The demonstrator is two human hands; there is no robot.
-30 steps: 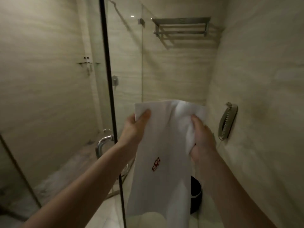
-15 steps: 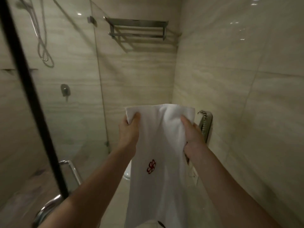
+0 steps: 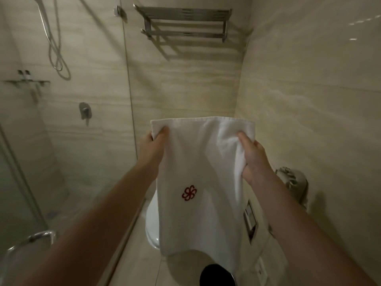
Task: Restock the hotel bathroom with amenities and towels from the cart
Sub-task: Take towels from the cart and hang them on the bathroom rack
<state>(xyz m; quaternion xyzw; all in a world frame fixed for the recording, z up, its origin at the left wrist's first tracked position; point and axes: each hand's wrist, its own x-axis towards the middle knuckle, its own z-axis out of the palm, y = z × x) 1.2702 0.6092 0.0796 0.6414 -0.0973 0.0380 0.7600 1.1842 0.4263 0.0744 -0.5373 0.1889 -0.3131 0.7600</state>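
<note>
I note the left hand (image 3: 151,145) pinching the top left corner of the white towel (image 3: 202,162), thumb on the near face and the other fingers hidden behind the cloth. The right hand (image 3: 254,159) grips the top right edge, thumb on the front over bunched fabric, and I cannot tell how its remaining fingers lie. The towel hangs between both hands, its red emblem (image 3: 189,193) facing me, in front of the toilet (image 3: 151,228) and well below the metal rack (image 3: 185,23) on the back wall, with a glass shower screen (image 3: 129,100) to the left.
</note>
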